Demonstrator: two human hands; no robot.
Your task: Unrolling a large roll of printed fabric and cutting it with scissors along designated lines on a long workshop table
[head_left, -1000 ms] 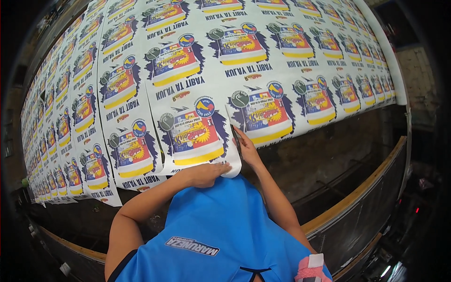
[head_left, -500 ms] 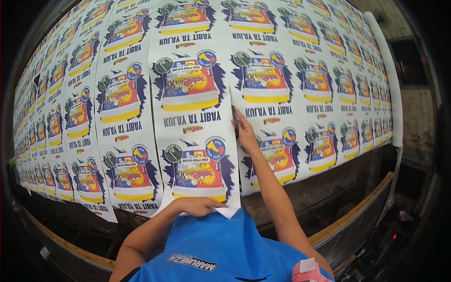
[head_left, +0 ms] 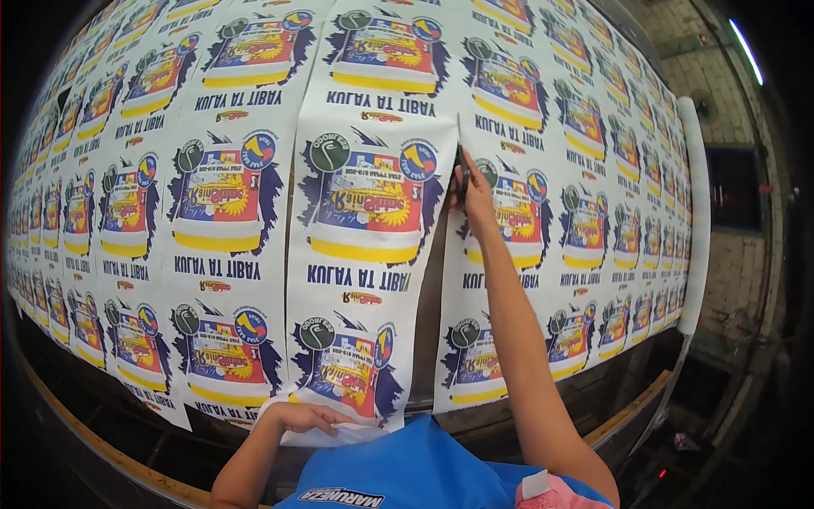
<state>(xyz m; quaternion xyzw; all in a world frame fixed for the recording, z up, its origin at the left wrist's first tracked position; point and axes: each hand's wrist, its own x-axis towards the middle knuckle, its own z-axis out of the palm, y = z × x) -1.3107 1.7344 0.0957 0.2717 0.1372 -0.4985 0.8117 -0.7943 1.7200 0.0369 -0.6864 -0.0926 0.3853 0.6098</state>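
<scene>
- The right hand (head_left: 471, 193) is reaching far up the printed sheet (head_left: 543, 254), fingers closed round a small dark tool (head_left: 462, 176), possibly a blade, at the top of a slit.
- The left hand (head_left: 309, 417) is gripping the lower edge of the cut strip (head_left: 365, 246), close to the blue shirt (head_left: 407, 467).
- The strip is lying between its neighbouring columns of labels.

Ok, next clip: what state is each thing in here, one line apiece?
Printed sheet: spread flat over the table, partly slit lengthwise.
Cut strip: parted from the sheet along a gap, near end bunched.
Left hand: fingers pinching the strip's near end.
Right hand: closed on a small dark cutter at the slit's far end.
</scene>
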